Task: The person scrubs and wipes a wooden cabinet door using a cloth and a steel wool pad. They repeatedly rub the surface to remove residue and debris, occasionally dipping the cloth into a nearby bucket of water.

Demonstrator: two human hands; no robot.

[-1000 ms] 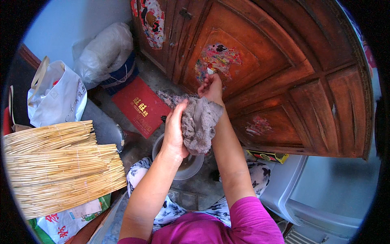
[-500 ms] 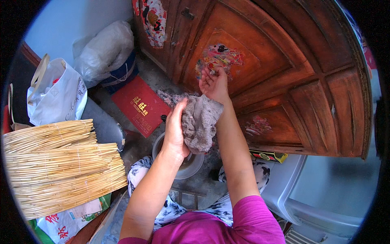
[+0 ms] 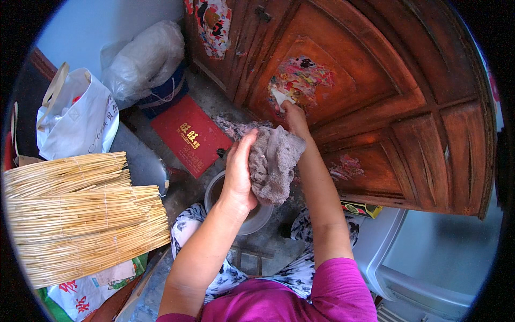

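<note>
A damp-looking grey-brown cloth (image 3: 276, 161) is gripped in my left hand (image 3: 238, 174), above a clear plastic tub (image 3: 260, 220) of murky liquid. My right hand (image 3: 295, 115) reaches past the cloth to a dark reddish wooden door (image 3: 370, 80). Between its fingers is a small white flat piece, perhaps a scraper (image 3: 281, 97), its tip at the lower left of a patch of torn colourful paper (image 3: 303, 78). The cloth partly covers my right forearm.
A red card box (image 3: 190, 134) and paper scraps (image 3: 233, 127) lie on the floor. On the left are rolled straw-like mats (image 3: 86, 214), a white bag (image 3: 80, 115) and a blue bucket (image 3: 163, 96) under clear plastic. A second paper patch (image 3: 346, 167) marks the door's lower panel.
My right hand has turned from an open palm to a grip, and the white piece now shows in it against the paper patch. The left hand still holds the cloth, slightly farther right.
</note>
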